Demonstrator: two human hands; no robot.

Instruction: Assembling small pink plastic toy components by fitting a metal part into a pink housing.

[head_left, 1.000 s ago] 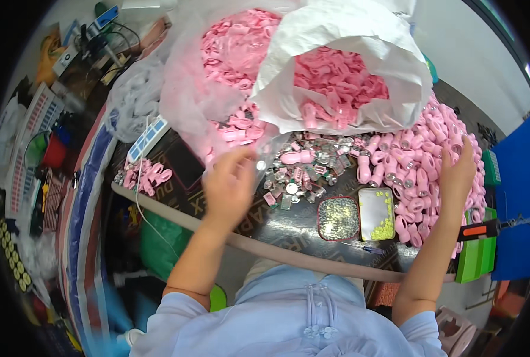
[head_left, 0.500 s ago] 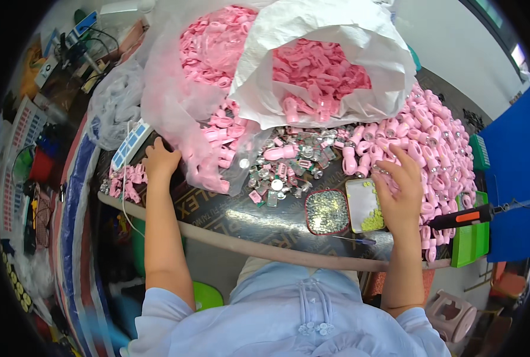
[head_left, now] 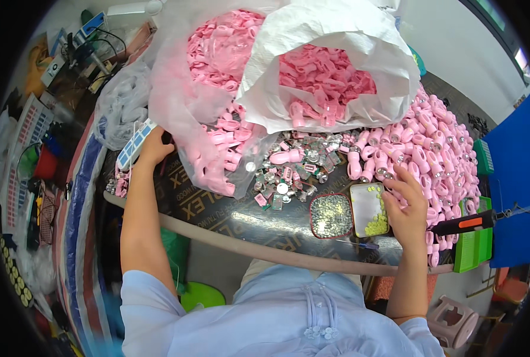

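Note:
My left hand reaches to the table's left edge, between a blue-and-white strip pack and the clear plastic bag of pink plastic parts. Its fingers are curled out of sight. My right hand hovers with fingers spread beside a small rectangular tray of yellow-green bits, holding nothing. A round tray of tiny parts lies left of that one. Small silver and pink pieces are scattered across the dark table.
A white sack full of pink parts stands at the back. A heap of pink parts covers the right side. An orange-handled tool and green tray lie far right. Cluttered shelves and cables fill the left; a pink stool stands below.
My left hand has moved from the scattered pieces in the middle out to the table's left edge. My right hand came down from the pink heap to the rectangular tray.

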